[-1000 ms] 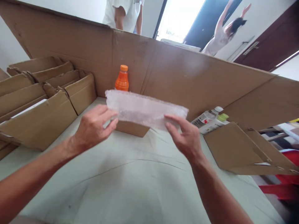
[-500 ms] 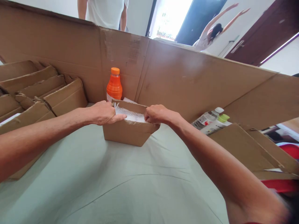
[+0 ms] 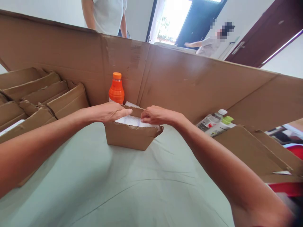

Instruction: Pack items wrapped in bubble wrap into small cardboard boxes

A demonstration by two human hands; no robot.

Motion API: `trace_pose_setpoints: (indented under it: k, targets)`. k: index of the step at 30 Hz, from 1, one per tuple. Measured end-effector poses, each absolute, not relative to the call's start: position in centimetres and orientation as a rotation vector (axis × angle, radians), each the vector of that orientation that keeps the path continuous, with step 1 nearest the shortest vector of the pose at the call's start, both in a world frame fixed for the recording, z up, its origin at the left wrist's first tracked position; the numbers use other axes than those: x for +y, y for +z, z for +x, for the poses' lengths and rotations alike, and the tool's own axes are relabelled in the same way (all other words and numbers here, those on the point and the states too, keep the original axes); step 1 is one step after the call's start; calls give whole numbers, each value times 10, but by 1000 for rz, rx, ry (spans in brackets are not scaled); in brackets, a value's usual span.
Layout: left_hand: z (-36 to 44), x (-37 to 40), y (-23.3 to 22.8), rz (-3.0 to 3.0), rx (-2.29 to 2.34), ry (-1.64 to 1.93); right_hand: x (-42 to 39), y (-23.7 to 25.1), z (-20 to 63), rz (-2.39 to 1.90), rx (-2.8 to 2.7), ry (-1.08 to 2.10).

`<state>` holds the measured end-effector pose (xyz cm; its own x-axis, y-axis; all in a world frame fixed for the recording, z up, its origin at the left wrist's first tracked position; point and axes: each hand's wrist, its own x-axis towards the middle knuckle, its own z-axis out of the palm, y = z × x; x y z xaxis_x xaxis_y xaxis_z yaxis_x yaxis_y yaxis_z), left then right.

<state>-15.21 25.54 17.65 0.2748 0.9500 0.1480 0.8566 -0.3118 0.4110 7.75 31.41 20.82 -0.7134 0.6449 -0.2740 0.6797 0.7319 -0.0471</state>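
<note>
Cloth (image 3: 123,189), pale green and creased, nearest, spread over the table. Forearms reaching in from 7 and 5 o'clock toward a small cardboard box (image 3: 131,137) at 12 o'clock, open-topped, resting on the cloth. Left hand (image 3: 110,112) flat and palm-down over the box's left rim, fingers extended, gripping nothing; right hand (image 3: 155,115) curled narrow at the right rim, fingertips pressing on the bubble wrap (image 3: 132,121) inside. Bubble wrap lying white and low in the box, just under both hands. Judged featherlight, soft and springy, apt to puff back up; best taken by pinching its edges or corners, not the middle. Box walls thin, easy to crush. Behind the box at 12 o'clock, an orange bottle (image 3: 116,91), upright, against a tall cardboard wall (image 3: 189,82). At 10 o'clock, stacked folded cartons (image 3: 42,94); at 2 o'clock, two bottles (image 3: 215,121) lying down beside a flat cardboard sheet (image 3: 248,151). Beyond the wall, a person in a white shirt (image 3: 106,15) and another by the doorway. Against a second ago: wrap then held up and stretched between both hands in front of the box, now pushed down inside it; half a second ago, less settled.
</note>
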Motion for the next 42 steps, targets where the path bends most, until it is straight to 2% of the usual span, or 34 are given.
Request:
trace_pose_setpoints:
  k: [3,5,8,11,13,16,19,24,31,33,38,40,42]
  targets:
    - [-140,276,173,2175,1524,145,328,190,68,998,2574,-416]
    - [-138,275,174,2156,1531,101,330,184,74,976,2648,-457]
    - [-148,243,176,2233,1589,409,312,185,110,1140,2984,-480]
    - [-167,190,163,2185,1779,1030,281,173,161,1662,3198,-443]
    - [-178,162,139,1918,1976,1315,265,149,186,1861,3154,-546]
    - [-180,153,95,1481,2025,1390,258,102,187,1856,3043,-852]
    - [-165,172,66,1381,1860,1351,260,73,156,1810,3043,-984]
    - [-131,175,59,1349,1836,1321,225,72,144,1956,3039,-777]
    - [-85,120,51,1379,1613,1117,84,46,249,2076,3164,-333]
    - [-68,114,45,1360,1510,1106,60,32,276,2214,3107,-457]
    - [-40,111,29,1284,1470,1248,69,-1,302,2264,2991,-1142]
    - [-37,109,25,1254,1496,1277,83,-7,296,2171,3060,-1253]
    - [-34,108,24,1230,1541,1317,92,-9,286,2059,3188,-1230]
